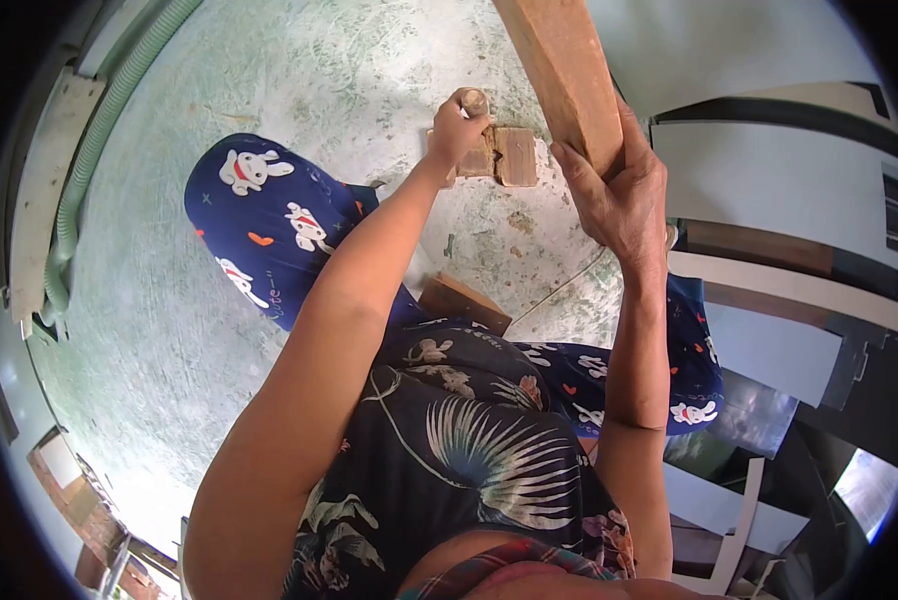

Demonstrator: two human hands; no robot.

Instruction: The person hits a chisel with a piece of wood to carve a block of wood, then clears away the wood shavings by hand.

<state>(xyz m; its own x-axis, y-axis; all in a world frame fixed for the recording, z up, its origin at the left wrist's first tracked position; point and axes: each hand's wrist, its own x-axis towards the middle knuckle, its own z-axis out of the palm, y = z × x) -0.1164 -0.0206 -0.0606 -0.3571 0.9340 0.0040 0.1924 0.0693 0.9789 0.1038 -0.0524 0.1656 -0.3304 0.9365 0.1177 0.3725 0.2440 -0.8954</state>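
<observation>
On the scuffed floor (369,70), flat wooden pieces (517,160) lie ahead of the person's lap. Over them, the left hand (457,130) is closed around a round-ended wooden handle (475,100); the handle's lower end is hidden from view. To the right, the right hand (621,195) grips a thick wooden beam (569,75) near its closer end. A wooden block (465,303) shows beside the lap, apart from both hands.

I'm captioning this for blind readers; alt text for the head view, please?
A person's right hand grips a thick wooden block; the left hand holds a round-ended object by wood pieces on a pale green floor.
</observation>
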